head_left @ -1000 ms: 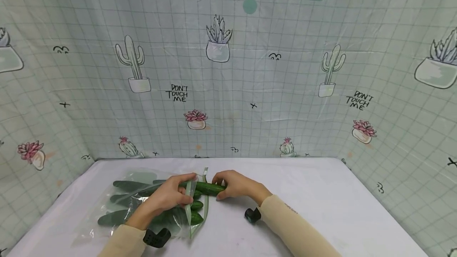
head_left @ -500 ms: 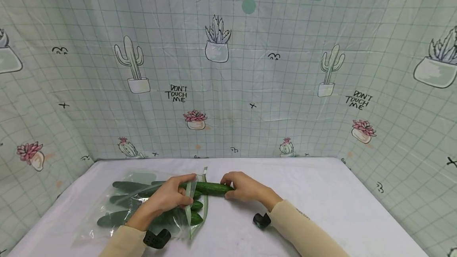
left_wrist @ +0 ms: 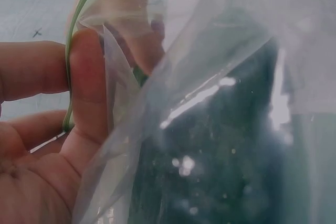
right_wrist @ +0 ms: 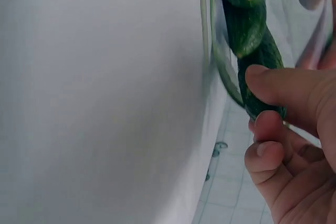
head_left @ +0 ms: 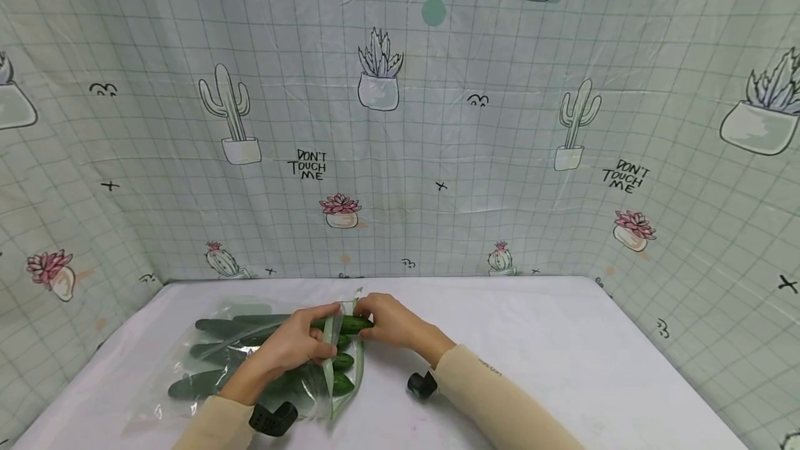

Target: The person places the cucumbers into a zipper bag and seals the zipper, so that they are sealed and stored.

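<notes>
A clear plastic zip bag [head_left: 159, 387] lies on its side with several green cucumbers [head_left: 342, 385] in it, their ends showing at the mouth on the right. My left hand [head_left: 298, 340] pinches the upper edge of the mouth between thumb and fingers, holding it raised; in the left wrist view that hand [left_wrist: 47, 108] has the bag's green-lined edge between its fingers. With thumb and fingertips my right hand [head_left: 394, 323] grips the end of the farthest cucumber [head_left: 353, 325]. Most of that cucumber is inside the bag. The right wrist view shows the gripped cucumber [right_wrist: 257, 85] below other cucumber ends.
A white-covered table [head_left: 531, 360] bears the bag on its left half. Behind and at both sides hangs a grid-patterned curtain [head_left: 425, 137] printed with cacti. Dark wrist cameras [head_left: 273, 419] sit at both sleeves.
My right hand drew the cucumber slightly right, then moved left, and the cucumber now sits deeper in the bag. The left hand keeps its hold on the bag's edge.
</notes>
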### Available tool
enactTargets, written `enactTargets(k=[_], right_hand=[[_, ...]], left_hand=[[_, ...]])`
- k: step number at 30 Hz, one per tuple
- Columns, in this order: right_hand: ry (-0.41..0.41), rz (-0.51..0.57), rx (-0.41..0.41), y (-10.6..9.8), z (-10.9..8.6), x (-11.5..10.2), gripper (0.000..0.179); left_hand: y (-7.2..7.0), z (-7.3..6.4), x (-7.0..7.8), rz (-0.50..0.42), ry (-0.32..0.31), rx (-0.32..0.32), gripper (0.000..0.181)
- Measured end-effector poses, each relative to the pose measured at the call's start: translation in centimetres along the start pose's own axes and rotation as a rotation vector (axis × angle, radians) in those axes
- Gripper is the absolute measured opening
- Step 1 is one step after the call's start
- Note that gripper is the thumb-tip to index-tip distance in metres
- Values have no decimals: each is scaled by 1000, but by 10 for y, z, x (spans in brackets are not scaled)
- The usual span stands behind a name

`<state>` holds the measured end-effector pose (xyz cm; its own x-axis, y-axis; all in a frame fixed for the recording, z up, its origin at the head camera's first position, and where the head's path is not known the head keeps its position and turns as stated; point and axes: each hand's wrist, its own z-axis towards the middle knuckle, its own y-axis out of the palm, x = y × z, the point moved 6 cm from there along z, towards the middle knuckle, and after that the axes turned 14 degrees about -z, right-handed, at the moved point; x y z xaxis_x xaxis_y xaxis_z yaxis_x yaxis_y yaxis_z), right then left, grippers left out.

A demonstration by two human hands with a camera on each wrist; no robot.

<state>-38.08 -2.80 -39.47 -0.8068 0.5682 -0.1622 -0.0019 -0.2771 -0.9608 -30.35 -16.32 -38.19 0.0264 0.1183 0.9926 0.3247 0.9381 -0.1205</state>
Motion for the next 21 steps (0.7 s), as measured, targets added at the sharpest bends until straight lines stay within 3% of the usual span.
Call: enactTargets(k=[6,21], right_hand=[[25,-29,-25,6,7,-3,19],[141,-40,-130,12,-5,8,22]], left_hand=[[-2,1,-1,-6,-9,14,75],[-1,1,-2,-19,-15,21,75]])
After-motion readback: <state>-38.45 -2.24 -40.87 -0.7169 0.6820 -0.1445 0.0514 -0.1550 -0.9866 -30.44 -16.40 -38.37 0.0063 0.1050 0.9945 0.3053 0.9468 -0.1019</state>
